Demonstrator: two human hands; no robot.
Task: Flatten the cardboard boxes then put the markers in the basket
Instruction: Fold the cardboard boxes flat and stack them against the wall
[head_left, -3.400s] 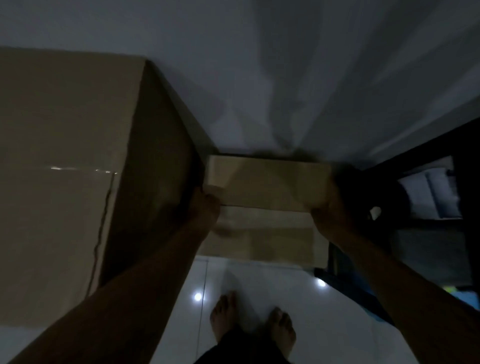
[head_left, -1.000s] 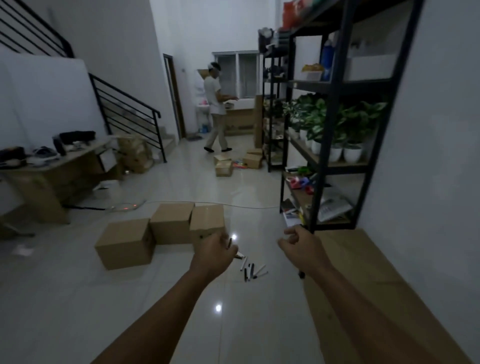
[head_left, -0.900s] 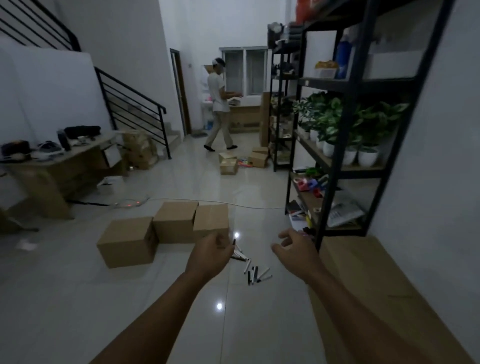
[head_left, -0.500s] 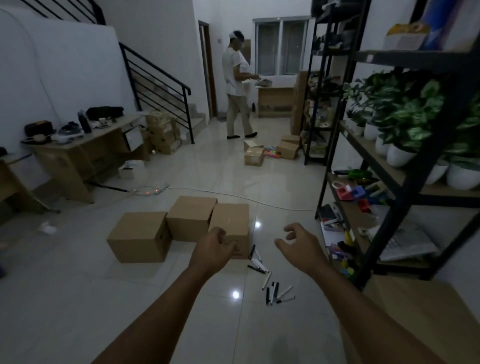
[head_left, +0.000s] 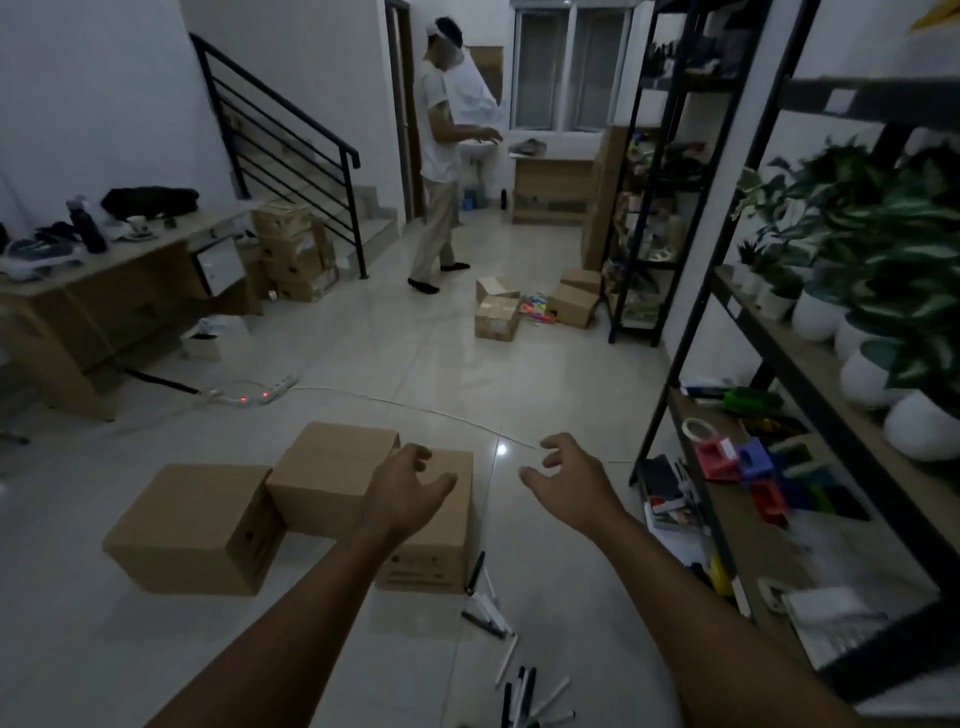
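Head view: 3 cardboard boxes on the tiled floor (head_left: 545, 374) just ahead of the person, all 3 not yet flattened. Left box (head_left: 192, 525) sits nearest the camera's left, middle box (head_left: 327, 467) behind and touching it, right box (head_left: 441, 525) partly hidden by the left hand (head_left: 405, 488). Both hands are out in front, fingers spread and loosely curled, holding nothing. Right hand (head_left: 566, 480) hovers over bare tile, apart from the boxes.

Handling guess: plain brown corrugated board, matte, sharp-edged; probably empty and light. Stiff across the panels, weak along the creases. Best hold is likely the top seam or flaps to open them, then press opposite corners so the box folds on its creases. Whether tape holds the seams I cannot tell.

Markers (head_left: 522, 691) lie scattered on the floor right of the right box and nearer the camera: slim cylinders, black or white, smooth plastic. Likely to roll and slide on glossy tile, so pinch mid-barrel or gather several at once.

No basket visible that I can identify. Metal shelf rack (head_left: 670, 395) stands on the right.
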